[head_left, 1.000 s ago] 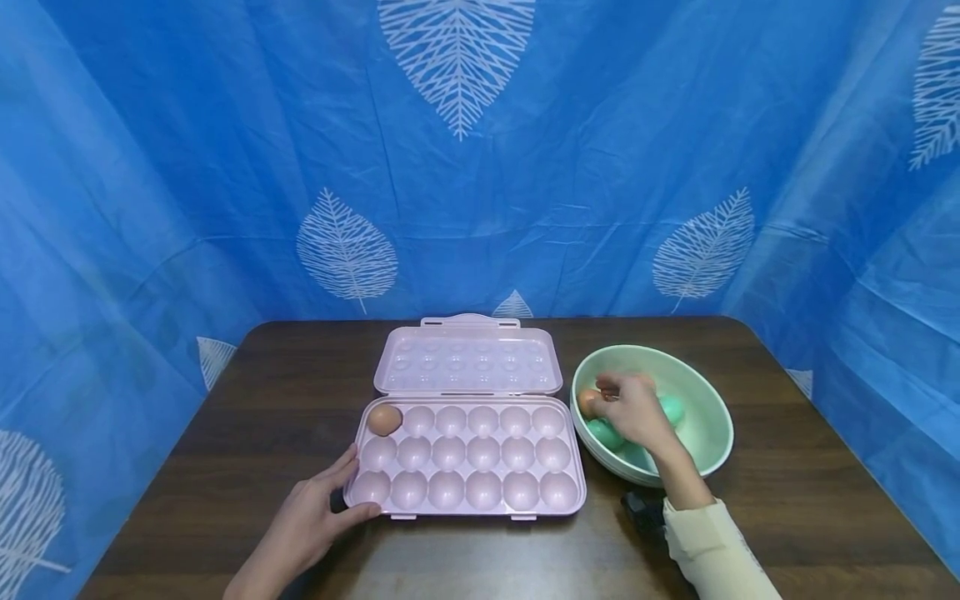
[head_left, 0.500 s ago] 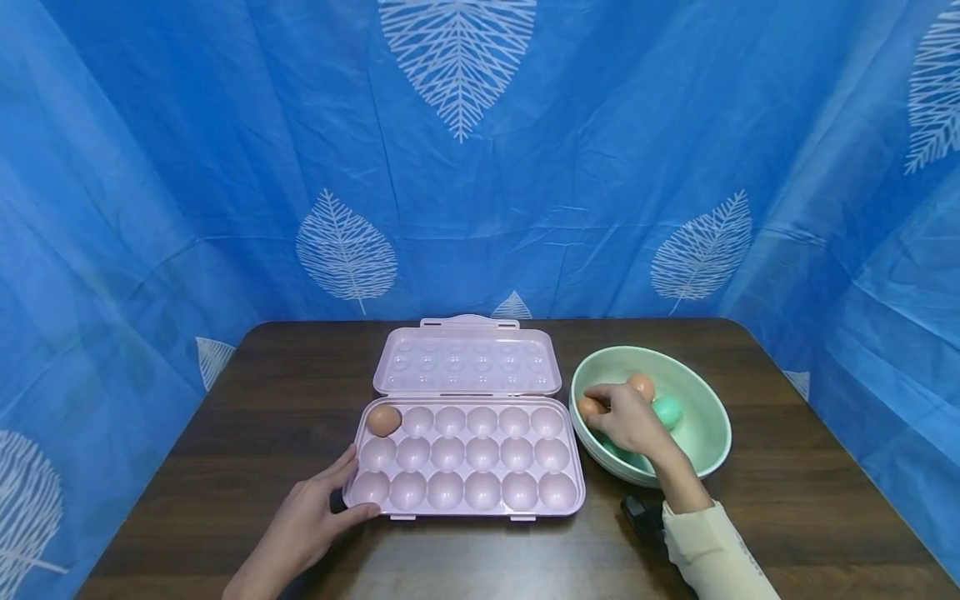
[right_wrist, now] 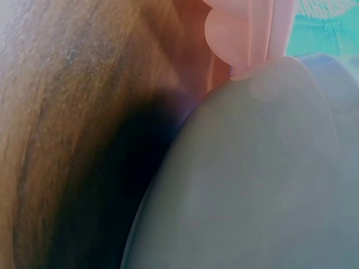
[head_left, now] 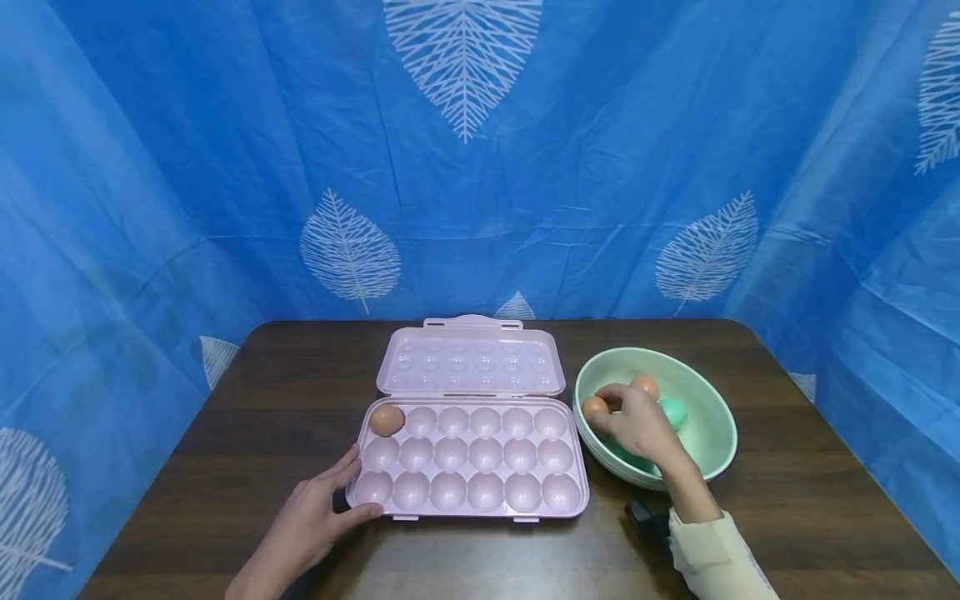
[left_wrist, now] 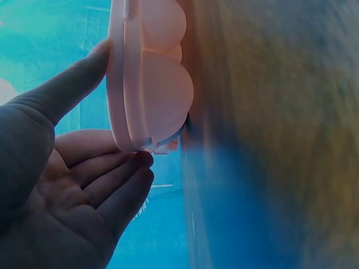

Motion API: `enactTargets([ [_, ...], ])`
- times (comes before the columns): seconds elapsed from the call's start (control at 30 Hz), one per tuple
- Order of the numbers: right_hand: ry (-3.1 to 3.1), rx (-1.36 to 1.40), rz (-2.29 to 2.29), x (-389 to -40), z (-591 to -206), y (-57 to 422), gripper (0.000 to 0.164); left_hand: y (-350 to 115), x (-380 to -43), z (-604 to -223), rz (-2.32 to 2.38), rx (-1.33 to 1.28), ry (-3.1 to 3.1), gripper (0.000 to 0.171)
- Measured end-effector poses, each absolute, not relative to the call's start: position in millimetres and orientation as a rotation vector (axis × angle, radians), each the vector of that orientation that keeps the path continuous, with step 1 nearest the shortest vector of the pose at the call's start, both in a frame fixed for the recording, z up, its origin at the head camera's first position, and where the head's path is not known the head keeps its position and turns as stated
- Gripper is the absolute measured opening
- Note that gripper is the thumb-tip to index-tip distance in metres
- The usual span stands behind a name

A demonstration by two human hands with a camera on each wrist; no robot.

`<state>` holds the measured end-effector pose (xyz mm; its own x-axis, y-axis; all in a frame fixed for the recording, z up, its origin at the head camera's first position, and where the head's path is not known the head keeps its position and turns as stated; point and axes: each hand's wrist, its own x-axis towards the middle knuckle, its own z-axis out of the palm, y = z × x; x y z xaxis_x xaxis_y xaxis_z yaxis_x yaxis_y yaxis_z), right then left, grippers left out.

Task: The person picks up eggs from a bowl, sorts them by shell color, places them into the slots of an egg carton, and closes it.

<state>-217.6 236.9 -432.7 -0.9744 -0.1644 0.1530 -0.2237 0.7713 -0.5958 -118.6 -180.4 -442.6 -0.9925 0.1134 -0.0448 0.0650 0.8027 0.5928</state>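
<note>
My right hand reaches into a pale green bowl and pinches a brown egg near its left wall. A second brown egg and a green egg lie beside the hand, and more green shows under it. In the right wrist view the bowl hides hand and eggs. My left hand rests at the left front corner of an open pink egg box, thumb on the front edge, fingers extended along the left side. One brown egg sits in its back left hollow.
The box's hinged lid lies folded back behind it. A small black object is on the brown wooden table by the right forearm. A blue leaf-print cloth hangs around the table's back and sides.
My right hand has lowered slightly inside the bowl and closed its fingertips on the brown egg. The other brown egg came into sight behind it. The left hand stays at the box corner.
</note>
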Motion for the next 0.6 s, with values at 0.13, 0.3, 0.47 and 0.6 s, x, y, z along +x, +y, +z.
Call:
enactTargets([
  [0.13, -2.795, 0.311, 0.995, -217.7, -433.2, 237.9, 0.026, -180.6, -118.9, -442.4, 0.956, 0.134, 2.899, 0.085],
  [0.3, -2.771, 0.287, 0.991, -217.7, -431.8, 238.2, 0.028, -180.1, -119.2, -442.5, 0.954, 0.110, 2.889, 0.086],
  [0.47, -2.776, 0.280, 0.991, -217.4, -430.8, 238.0, 0.028, -180.1, -119.9, -443.5, 0.950, 0.104, 2.892, 0.086],
  [0.6, -2.767, 0.281, 0.999, -217.5, -430.3, 238.5, 0.028, -180.2, -119.9, -443.9, 0.949, 0.099, 2.891, 0.086],
])
